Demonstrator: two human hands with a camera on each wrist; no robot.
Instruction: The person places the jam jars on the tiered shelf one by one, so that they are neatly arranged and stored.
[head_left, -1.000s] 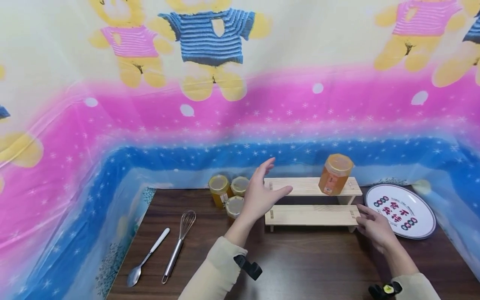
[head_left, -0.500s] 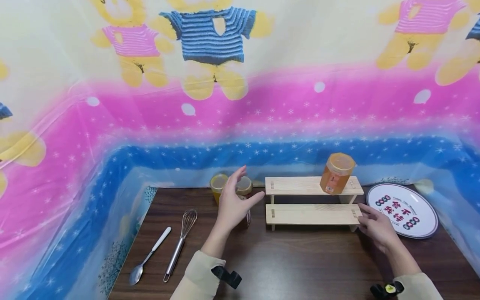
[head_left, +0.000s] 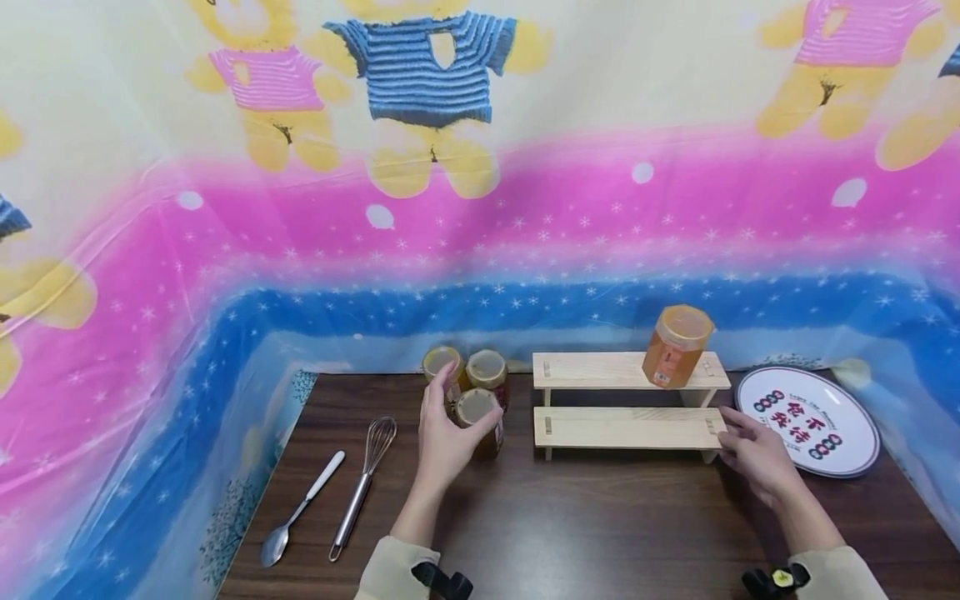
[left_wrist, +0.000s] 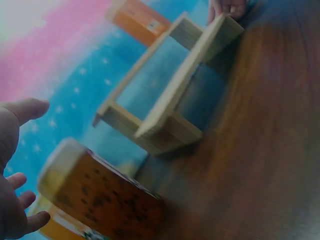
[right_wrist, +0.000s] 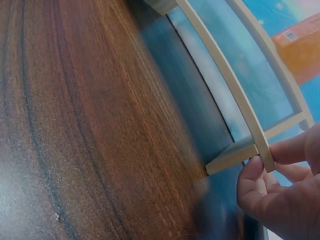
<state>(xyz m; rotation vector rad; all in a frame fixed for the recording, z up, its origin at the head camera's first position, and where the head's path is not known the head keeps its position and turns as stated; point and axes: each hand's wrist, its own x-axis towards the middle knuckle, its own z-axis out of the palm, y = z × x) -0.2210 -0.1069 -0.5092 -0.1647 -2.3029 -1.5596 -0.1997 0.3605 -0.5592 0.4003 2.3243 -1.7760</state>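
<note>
Beside three lidded glass jars, my left hand (head_left: 442, 435) is spread around the front jar (head_left: 477, 407), its fingers relaxed. In the left wrist view the fingers stand apart from that jar (left_wrist: 107, 192), which has dark specks in amber contents. The other two jars, a yellow-lidded one (head_left: 437, 360) and a pale-lidded one (head_left: 487, 368), stand just behind. My right hand (head_left: 759, 458) pinches the right end of the lower board of a two-tier wooden shelf (head_left: 628, 427); thumb and fingers grip the board edge in the right wrist view. An orange honey jar (head_left: 677, 350) sits on the upper board.
A white plate with red lettering (head_left: 813, 429) lies to the right of the shelf. A whisk (head_left: 358, 492) and a white-handled spoon (head_left: 303, 507) lie on the dark wood table (head_left: 585, 533) at left. A patterned curtain (head_left: 570, 225) hangs behind the table.
My left hand has moved left and down from the shelf's left end to the front jar. My right hand keeps its place on the shelf.
</note>
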